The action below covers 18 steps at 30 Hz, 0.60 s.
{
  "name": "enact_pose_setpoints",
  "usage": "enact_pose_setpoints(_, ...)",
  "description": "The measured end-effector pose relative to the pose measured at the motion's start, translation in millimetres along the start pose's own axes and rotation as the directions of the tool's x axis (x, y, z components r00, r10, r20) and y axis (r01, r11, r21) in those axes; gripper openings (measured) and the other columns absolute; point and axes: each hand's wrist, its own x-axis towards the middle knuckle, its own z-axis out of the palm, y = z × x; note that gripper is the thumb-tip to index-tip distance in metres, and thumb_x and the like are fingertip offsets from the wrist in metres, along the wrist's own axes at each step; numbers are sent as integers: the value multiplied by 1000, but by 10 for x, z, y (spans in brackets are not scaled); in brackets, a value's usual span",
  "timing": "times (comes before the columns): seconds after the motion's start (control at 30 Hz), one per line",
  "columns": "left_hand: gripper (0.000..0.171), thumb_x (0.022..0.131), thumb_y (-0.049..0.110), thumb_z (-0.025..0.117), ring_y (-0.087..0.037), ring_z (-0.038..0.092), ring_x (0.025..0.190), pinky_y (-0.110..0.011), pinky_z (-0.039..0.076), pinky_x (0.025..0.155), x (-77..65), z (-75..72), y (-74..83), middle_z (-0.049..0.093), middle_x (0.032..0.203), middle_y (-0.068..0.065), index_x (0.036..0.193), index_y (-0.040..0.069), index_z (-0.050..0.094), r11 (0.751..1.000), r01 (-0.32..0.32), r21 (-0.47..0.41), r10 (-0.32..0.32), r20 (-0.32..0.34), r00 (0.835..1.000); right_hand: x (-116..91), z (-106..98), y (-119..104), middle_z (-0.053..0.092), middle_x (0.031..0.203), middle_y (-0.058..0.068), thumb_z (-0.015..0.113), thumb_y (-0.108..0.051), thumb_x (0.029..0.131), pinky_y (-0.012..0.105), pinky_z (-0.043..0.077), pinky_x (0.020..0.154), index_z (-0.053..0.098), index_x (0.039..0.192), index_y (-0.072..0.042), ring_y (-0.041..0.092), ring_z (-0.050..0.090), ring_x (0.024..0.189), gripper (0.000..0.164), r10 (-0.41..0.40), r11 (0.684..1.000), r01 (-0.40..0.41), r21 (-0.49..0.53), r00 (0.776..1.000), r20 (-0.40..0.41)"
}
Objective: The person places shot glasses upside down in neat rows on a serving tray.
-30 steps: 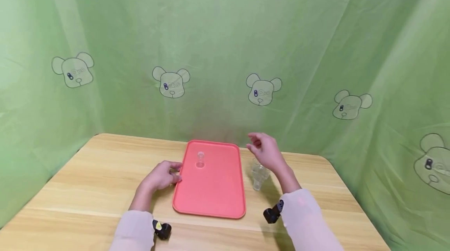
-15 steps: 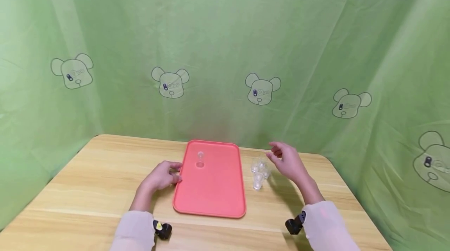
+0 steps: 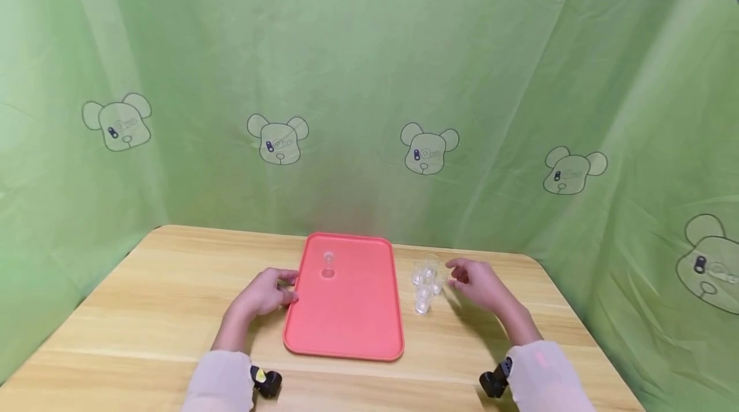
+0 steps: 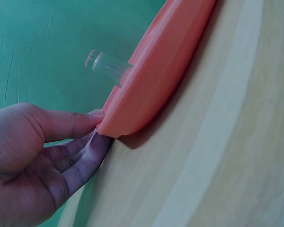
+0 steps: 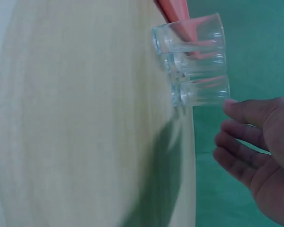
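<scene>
My left hand (image 3: 262, 293) is at the left rim of a red tray (image 3: 355, 319), pinching the edge between thumb and fingers, as the left wrist view shows. Upright near the tray's far left stands one small clear shot glass (image 3: 328, 273). Several more shot glasses (image 3: 424, 294) stand close together on the table, right of the tray. My right hand (image 3: 476, 283) hovers just right of this cluster, fingers loosely bent and holding nothing. In the right wrist view its thumb tip is right at the rim of the nearest shot glass (image 5: 205, 91).
The wooden table (image 3: 173, 309) extends on both sides of the tray. Behind its far edge hangs a green curtain (image 3: 346, 78) printed with bear heads, which also closes off the left and right sides. A black wrist camera (image 3: 265, 382) sits on each sleeve.
My right hand has moved right from above the glasses, then lowered beside them. My left hand, the tray and the glass on it have stayed in place.
</scene>
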Motion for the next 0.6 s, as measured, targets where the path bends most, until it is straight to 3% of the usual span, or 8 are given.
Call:
enact_pose_setpoints(0.2,53,86,-5,71,-16,68,87,-30,56,75,7,18,-9,68,126,-16,138,-5,59,1000,12,-10,-12,-14,1000,-49,109,57,70,94,10,76,-1,88,38,58,80,64,122,11,22,66,86,38,54,996,-59,61,995,83)
enact_pose_setpoints(0.4,53,87,-4,71,-16,67,86,-30,56,75,17,23,-20,68,125,-14,138,-4,60,1000,16,-5,-16,-14,1000,-55,216,91,67,89,5,79,-1,85,28,55,73,66,118,7,18,63,83,36,101,986,-111,124,991,84)
enact_pose_setpoints(0.6,53,87,-3,72,-15,68,87,-29,56,76,9,21,-26,68,126,-14,139,-3,60,1000,15,2,-15,-16,1000,-46,328,151,65,86,6,79,-1,85,26,53,72,67,114,6,18,60,80,32,127,975,-136,176,990,61)
